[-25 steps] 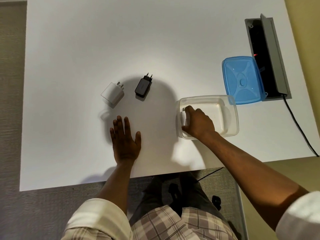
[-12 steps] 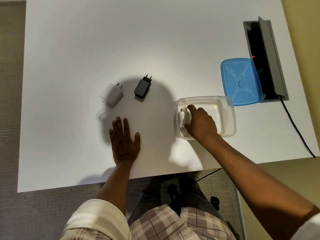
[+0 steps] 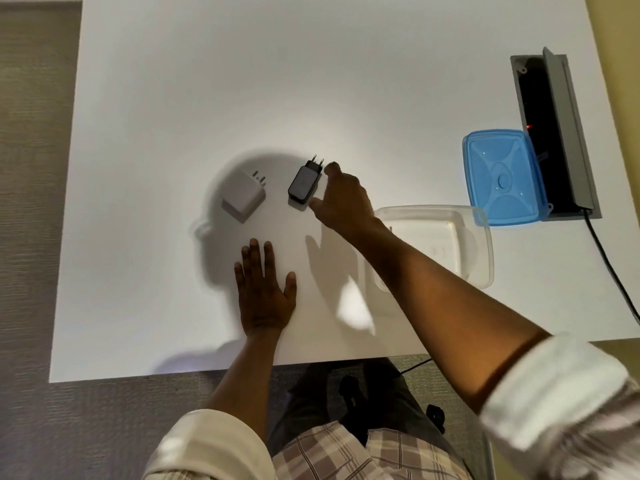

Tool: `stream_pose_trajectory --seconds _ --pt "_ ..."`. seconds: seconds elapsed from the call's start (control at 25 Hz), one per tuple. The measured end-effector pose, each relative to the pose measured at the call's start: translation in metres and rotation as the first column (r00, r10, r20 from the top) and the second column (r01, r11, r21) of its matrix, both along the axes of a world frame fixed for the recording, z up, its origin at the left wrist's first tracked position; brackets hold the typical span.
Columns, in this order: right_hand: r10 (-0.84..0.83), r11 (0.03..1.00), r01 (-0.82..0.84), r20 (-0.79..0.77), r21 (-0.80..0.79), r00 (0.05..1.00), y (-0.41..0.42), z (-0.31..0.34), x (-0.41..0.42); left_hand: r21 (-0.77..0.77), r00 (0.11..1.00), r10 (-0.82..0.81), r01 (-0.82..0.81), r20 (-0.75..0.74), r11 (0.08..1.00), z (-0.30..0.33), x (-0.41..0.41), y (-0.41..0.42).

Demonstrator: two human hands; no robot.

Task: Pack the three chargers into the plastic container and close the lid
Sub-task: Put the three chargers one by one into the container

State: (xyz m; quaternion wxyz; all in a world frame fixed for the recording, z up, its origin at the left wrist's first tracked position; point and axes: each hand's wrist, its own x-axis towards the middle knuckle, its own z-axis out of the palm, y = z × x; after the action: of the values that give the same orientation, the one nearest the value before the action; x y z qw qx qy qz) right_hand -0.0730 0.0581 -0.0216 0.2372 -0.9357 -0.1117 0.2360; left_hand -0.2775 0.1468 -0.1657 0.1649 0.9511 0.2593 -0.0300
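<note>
A black charger (image 3: 303,182) lies on the white table (image 3: 242,81), prongs pointing away from me. A white charger (image 3: 243,194) sits just to its left. My right hand (image 3: 341,199) hovers right beside the black charger with thumb and fingers spread around its right side, holding nothing. My left hand (image 3: 265,292) rests flat on the table, fingers apart. The clear plastic container (image 3: 450,244) stands to the right, partly behind my right forearm; the charger placed inside it is mostly hidden by the arm. The blue lid (image 3: 502,178) lies separately beyond the container.
A grey cable box (image 3: 557,133) with its flap up is set into the table at the right edge, the blue lid leaning on it. A black cable (image 3: 609,265) runs from it off the table's near right edge.
My right hand left the container, leaving the white charger inside, and swung left to the black charger. The left hand stayed flat on the table.
</note>
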Motion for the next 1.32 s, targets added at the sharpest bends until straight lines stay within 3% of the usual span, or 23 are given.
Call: stream_pose_trajectory --seconds 0.12,0.32,0.76,1.32 --pt "-0.038 0.999 0.038 -0.121 0.0 0.992 0.028 -0.021 0.016 -0.008 1.0 0.009 -0.008 0.015 1.0 -0.001 0.0 0.001" --pt "-0.105 0.994 0.098 -0.195 -0.042 0.975 0.046 -0.042 0.027 0.006 1.0 0.007 -0.007 -0.001 1.0 0.001 0.001 0.0" --pt "-0.019 0.995 0.004 -0.142 -0.104 0.99 0.054 -0.043 0.009 0.032 1.0 0.005 -0.004 -0.017 0.999 0.0 0.001 0.001" --pt "0.102 0.995 -0.102 -0.028 0.006 0.994 0.002 -0.004 -0.044 0.053 1.0 -0.001 0.002 -0.023 0.999 -0.002 0.001 0.003"
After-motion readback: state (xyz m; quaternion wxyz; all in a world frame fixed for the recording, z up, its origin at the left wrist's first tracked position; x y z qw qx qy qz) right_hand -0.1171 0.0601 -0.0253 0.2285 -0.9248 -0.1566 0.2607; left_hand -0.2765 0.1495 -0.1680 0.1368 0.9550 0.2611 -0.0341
